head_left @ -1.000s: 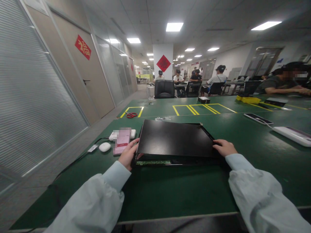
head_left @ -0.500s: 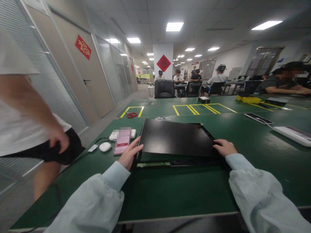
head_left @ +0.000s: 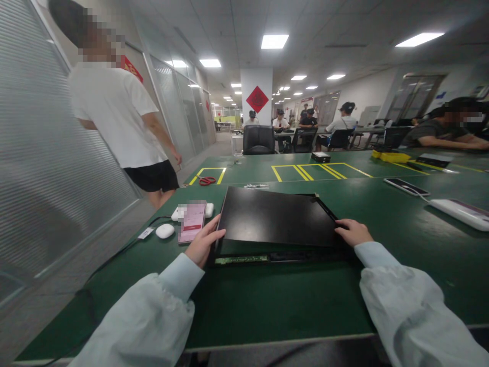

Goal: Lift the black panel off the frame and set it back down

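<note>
Dark panel [head_left: 275,216]: lies over the black frame [head_left: 305,256] in the middle of the green table [head_left: 275,306], a bit skewed. Its near-left corner has slid rightward compared with a second ago, and nothing much has moved in the last half second.

Green strip [head_left: 241,260]: looks like a circuit board along the frame's near side, and more of it shows now that the corner has shifted. I'd read that as the panel not sitting flush in the frame – crooked rather than settled.

Left hand [head_left: 200,247]: grasping the left side of the frame, thumb now up on the panel's edge. Fingers underneath are hidden, so I can't tell how far they wrap.

Right hand [head_left: 355,233]: pinching the right side, basically the same hold as a second ago. Can't tell if it has just the frame or the panel too.

Pink-screened phone [head_left: 191,224]: near the left hand, white rounded case [head_left: 165,231] just beside it.

Red scissors [head_left: 207,181]: farther back, well apart from the hands, with small metallic bits [head_left: 255,186] behind the panel.

Passer-by [head_left: 114,112]: walking along the left side, now farther off – no contact with the work.
</note>
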{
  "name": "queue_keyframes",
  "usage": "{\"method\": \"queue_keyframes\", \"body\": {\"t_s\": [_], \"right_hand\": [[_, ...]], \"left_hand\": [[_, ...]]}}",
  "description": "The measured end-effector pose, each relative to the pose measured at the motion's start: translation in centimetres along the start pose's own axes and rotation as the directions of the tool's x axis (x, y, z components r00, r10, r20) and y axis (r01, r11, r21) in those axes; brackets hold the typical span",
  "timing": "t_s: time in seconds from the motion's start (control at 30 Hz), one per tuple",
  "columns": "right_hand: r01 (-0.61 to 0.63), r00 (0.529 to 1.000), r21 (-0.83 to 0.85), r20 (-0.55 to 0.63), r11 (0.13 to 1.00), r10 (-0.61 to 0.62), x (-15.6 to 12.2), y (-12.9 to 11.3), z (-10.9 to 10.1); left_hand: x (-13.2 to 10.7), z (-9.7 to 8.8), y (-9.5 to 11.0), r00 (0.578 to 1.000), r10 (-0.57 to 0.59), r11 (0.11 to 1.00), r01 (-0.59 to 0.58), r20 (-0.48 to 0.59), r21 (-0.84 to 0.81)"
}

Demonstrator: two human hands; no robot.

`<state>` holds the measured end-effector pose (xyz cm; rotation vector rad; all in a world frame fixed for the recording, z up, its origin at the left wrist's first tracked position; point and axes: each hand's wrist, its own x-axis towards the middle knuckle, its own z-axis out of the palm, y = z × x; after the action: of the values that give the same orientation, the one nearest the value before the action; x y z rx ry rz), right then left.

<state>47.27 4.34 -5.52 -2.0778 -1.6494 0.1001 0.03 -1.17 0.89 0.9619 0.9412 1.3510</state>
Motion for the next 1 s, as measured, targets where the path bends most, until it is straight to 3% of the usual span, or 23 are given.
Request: {"method": "queue_keyframes", "body": {"t_s": [1.0], "right_hand": [[-0.052,0.999,0.031,0.016,0.998,0.051,-0.31,-0.46,-0.58]], "left_hand": [[-0.52,0.61,0.40,0.998,0.006,0.992,0.001,0.055,-0.129]]}}
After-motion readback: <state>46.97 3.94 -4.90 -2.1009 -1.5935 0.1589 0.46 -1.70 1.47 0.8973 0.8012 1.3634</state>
